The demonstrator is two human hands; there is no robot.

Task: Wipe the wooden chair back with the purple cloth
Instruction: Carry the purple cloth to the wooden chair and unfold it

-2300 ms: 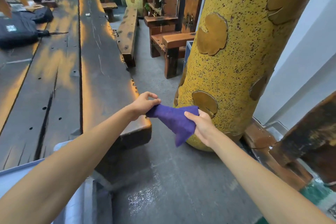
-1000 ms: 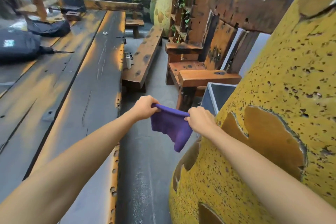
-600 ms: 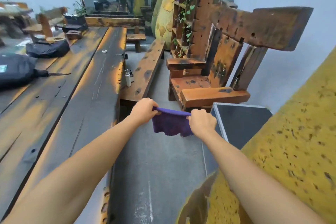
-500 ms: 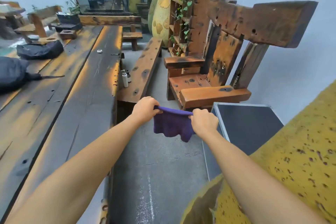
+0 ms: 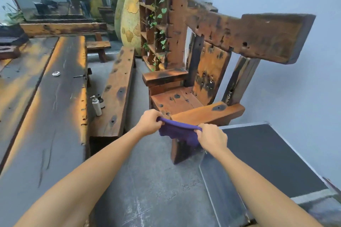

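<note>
A heavy rustic wooden chair [image 5: 177, 99] stands ahead against the pale wall. Its chair back [image 5: 239, 33] is a thick, dark-stained top beam over a central slat and side posts. The purple cloth [image 5: 177, 132] hangs stretched between both hands, in front of the chair's near armrest and well below the back. My left hand [image 5: 150, 121] grips the cloth's left edge. My right hand [image 5: 212, 138] grips its right edge. Neither the hands nor the cloth touch the chair back.
A long dark wooden table [image 5: 46, 107] runs along the left with a wooden bench [image 5: 116, 94] beside it. A white pump bottle [image 5: 96, 106] stands between them. A black box with a metal rim [image 5: 258, 162] sits at right. A plant shelf [image 5: 153, 24] stands behind the chair.
I have moved past the yellow spotted column, which has left the view, and come closer to the chair. Both hands still hold the cloth stretched between them.
</note>
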